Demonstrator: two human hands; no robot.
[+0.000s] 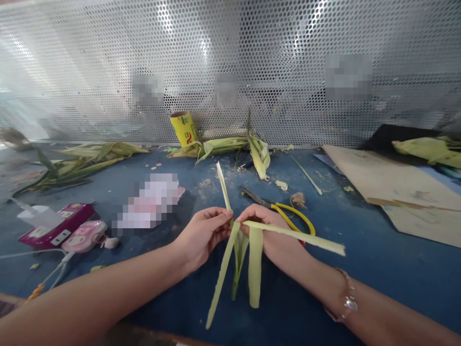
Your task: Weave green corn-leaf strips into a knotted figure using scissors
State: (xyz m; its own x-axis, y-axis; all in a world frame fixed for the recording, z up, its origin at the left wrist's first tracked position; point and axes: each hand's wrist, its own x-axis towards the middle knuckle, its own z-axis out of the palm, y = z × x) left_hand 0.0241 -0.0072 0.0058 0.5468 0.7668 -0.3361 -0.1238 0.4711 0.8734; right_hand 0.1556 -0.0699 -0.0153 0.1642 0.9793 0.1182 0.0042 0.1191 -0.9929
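Several pale green corn husk strips (255, 269) meet between my two hands above the blue table, fanning out upward, downward and to the right. My left hand (211, 230) pinches the husk strips where they come together, with one narrow strip rising above its thumb. Close beside it, my right hand (261, 216) has its fingertips closed on the same meeting point. One long strip lies across the right wrist. Just behind my right hand rest scissors (293, 214) with yellow handles, partly covered by it. How the strips join is hidden by the fingers.
Corn husks (223, 144) and a yellow paper tube (183, 129) stand along the perforated metal screen (230, 57). More husks (90, 156) lie left. A purple power strip (59, 226), a pink charger (85, 235) and a blurred phone-like object sit left; cardboard (389, 178) lies right.
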